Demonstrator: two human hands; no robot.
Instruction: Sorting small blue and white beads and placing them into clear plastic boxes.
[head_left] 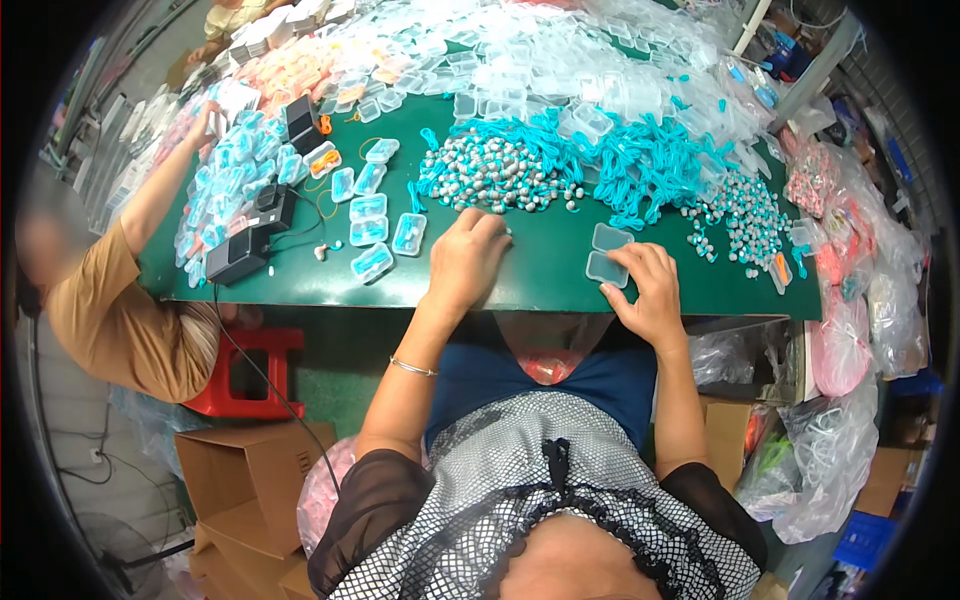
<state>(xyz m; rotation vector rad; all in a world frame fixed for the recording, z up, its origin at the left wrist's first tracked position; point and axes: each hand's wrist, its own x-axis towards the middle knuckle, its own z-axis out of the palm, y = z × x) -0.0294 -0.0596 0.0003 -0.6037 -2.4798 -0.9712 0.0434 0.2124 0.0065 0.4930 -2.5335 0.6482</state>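
Bright, fairly even light falls across the green bench [550, 255], paling the heap of clear boxes [560, 70] on its far side, while the floor [340, 362] below sits dimmer. Fisheye distortion curves the outer edges into black corners; distant detail softens.

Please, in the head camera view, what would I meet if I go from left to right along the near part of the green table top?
Black box → small cases with blue contents → left hand → open clear case → right hand → small case with orange contents.
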